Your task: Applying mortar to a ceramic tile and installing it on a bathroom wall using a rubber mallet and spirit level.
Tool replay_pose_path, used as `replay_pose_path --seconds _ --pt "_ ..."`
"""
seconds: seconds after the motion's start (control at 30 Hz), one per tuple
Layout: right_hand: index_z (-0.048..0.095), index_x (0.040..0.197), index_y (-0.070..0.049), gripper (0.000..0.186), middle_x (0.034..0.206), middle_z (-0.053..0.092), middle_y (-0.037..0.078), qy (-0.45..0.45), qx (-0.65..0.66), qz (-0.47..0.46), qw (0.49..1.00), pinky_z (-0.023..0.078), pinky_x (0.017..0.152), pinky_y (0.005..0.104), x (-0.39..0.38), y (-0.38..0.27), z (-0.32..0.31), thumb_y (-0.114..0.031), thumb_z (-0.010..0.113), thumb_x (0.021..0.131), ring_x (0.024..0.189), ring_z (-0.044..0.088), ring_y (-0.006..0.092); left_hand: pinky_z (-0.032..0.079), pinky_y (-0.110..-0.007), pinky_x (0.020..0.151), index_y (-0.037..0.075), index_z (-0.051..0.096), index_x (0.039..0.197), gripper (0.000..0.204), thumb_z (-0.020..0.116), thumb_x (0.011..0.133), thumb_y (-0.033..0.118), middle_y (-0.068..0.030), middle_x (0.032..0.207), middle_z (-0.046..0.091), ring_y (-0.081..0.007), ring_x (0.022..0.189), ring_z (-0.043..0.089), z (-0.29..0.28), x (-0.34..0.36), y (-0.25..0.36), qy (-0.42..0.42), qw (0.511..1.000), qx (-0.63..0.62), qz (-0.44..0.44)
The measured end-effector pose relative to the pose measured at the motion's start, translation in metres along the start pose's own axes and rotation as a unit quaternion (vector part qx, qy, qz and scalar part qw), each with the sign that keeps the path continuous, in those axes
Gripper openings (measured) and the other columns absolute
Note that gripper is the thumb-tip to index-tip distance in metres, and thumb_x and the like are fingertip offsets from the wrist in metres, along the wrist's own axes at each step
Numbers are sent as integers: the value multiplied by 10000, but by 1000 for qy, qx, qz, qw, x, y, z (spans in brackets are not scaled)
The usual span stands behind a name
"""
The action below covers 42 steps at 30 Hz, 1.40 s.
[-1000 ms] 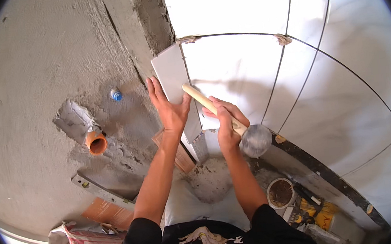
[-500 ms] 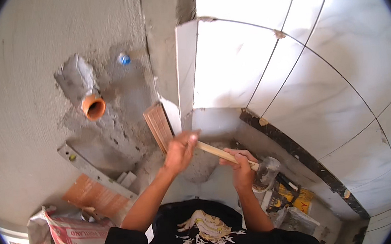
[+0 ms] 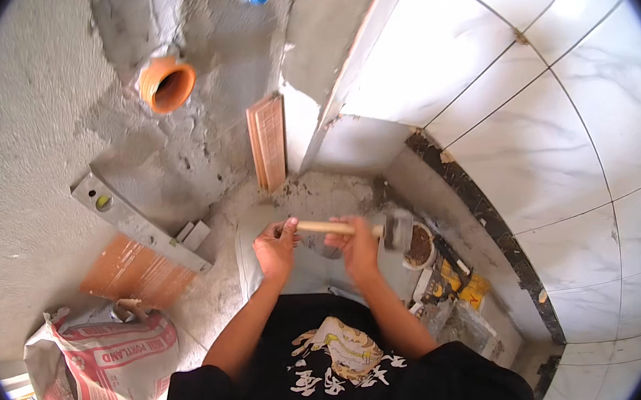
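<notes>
In front of my chest I hold a mallet [image 3: 322,228] with a pale wooden handle. Its grey head points to the right and is blurred by motion. My left hand [image 3: 274,250] pinches the free end of the handle. Closer to the head, my right hand [image 3: 358,249] is wrapped round the handle. A narrow stack of brown tile strips [image 3: 271,143] leans upright against the wall corner beyond my hands. Just right of the mallet head is a round container [image 3: 420,246] with brown stuff in it.
At left, a spirit level [image 3: 139,223] leans over an orange-brown tile [image 3: 134,273], near a cement bag [image 3: 116,370]. An orange pipe [image 3: 170,86] sticks out of the rough wall. Yellow-and-black items [image 3: 454,283] lie at right, below the marbled wall tiles [image 3: 534,154].
The mallet and both hands have shifted left and nearer to me, and the handle lies more level. The view has tilted downward, so the wall things appear higher.
</notes>
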State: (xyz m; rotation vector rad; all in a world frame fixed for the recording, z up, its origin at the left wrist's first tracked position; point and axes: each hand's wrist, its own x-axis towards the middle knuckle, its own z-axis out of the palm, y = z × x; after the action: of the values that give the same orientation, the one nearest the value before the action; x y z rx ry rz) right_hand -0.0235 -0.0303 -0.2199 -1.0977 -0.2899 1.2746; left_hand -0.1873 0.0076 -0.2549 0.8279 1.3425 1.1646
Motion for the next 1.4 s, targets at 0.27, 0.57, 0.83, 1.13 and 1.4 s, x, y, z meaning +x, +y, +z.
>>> replay_pose_path --seconds 0.27,0.57,0.83,1.13,1.4 --pt "573 843 -63 67 662 540 61 144 -139 199 959 489 481 352 159 47 -72 -80 623 884 534 528 192 360 -247 594 38 589 891 211 567 1048 177 40 737 518 -46 686 402 -166 -1 -47 200 971 -21 129" --pt "585 770 -21 123 625 547 86 198 -559 44 804 472 419 374 176 126 -127 -63 582 885 503 542 219 427 -390 1074 27 306 1536 678 653 954 59 -170 1454 443 -276 1311 474 -182 6 34 248 916 221 226" --pt "606 951 -53 62 713 611 80 65 -165 268 947 537 471 343 216 19 -102 -103 583 924 558 598 205 415 -395 1067 -51 422 1434 672 762 924 225 -199 1396 537 -288 1244 545 -247 54 -11 200 947 137 210" --pt "475 1386 -22 499 1310 554 297 45 -94 158 982 550 944 540 264 -45 -84 -374 399 1041 1124 636 399 466 -341 965 -31 538 1298 486 774 912 147 -118 1193 638 -204 1074 594 -222 38 -1 146 953 60 260" --pt "670 954 20 349 820 711 154 96 -562 -22 821 574 720 394 334 -33 -163 -309 554 937 777 719 293 477 -307 863 26 575 1172 297 734 935 107 -33 1027 644 -142 946 582 -132 0 56 21 978 37 205"
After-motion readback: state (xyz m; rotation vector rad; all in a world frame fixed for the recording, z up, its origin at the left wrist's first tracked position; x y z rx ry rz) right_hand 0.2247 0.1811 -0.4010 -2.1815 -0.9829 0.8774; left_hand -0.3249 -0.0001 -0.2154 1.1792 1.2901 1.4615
